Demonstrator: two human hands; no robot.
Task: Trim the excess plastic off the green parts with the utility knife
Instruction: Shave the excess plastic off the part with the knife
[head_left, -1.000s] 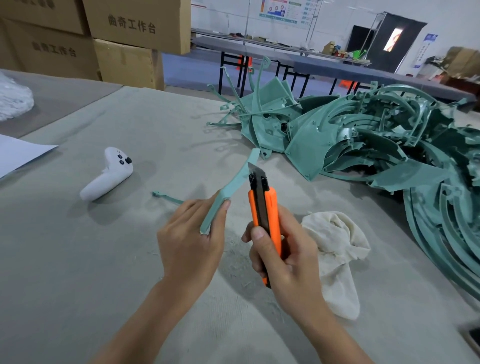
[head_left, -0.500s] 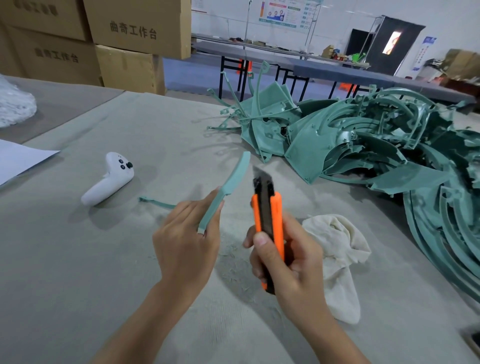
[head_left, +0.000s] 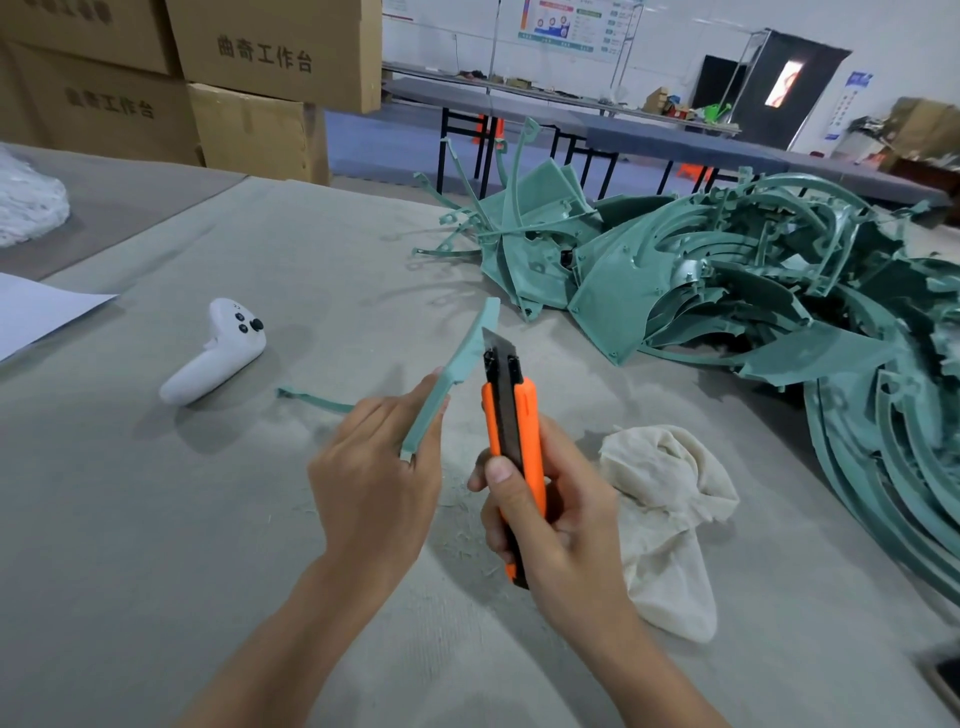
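We see both bare forearms reach up from the lower edge, converging over the table. The left hand (head_left: 374, 467) is raised with its back toward us, pinching a part (head_left: 460, 371) between thumb and fingers; the fingertips are hidden. The right hand (head_left: 556, 519) wraps a knife (head_left: 511, 431) held blade-up, thumb (head_left: 498, 475) pressed on its spine. The blade seems to meet the part's edge.

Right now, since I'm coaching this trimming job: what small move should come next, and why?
Probably push the blade up along the edge of the green strip, away from the left hand, which pinches the strip's lower end. The right hand grips the utility knife, and its blade tip sits at the strip's upper edge.
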